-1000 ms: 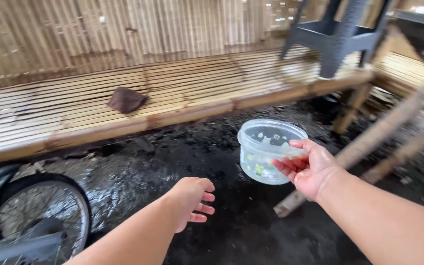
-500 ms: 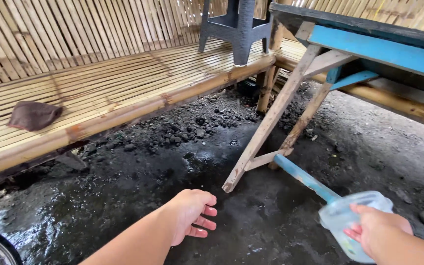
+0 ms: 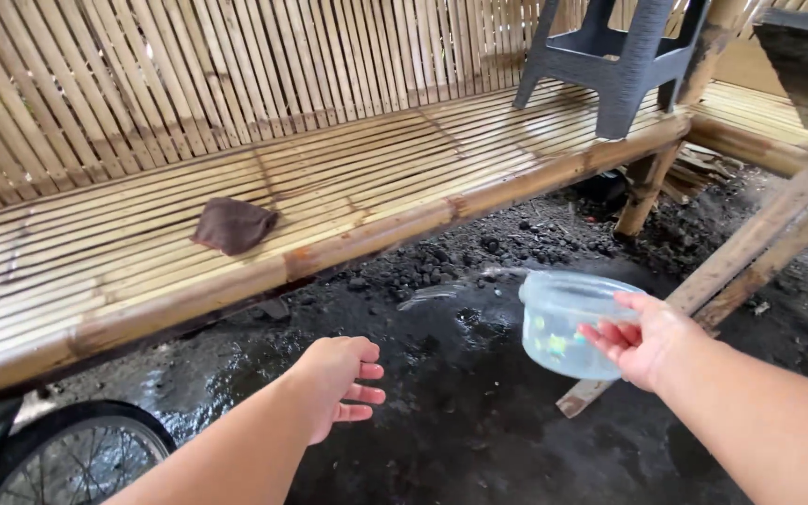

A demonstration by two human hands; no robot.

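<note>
Clear plastic tub (image 3: 568, 323) now sits up at mid-height over the wet black floor (image 3: 441, 440), where half a second ago it hung low near the blue-painted leg of a trestle. The right hand (image 3: 642, 341) carries it by the near rim, thumb over the edge and fingers under the side, grip clamped on it. The tub has swung forward, and a thin sheet of water (image 3: 446, 292) leaves its far lip toward the ground below the bamboo worktop's front edge (image 3: 348, 248); judging by that, its contents are being flung out. The left hand (image 3: 334, 379) hangs empty over the floor, fingers loosely curled and apart, much as before. A brown cloth (image 3: 233, 225) lies on the slats, a grey stool (image 3: 610, 56) at the far right end.
</note>
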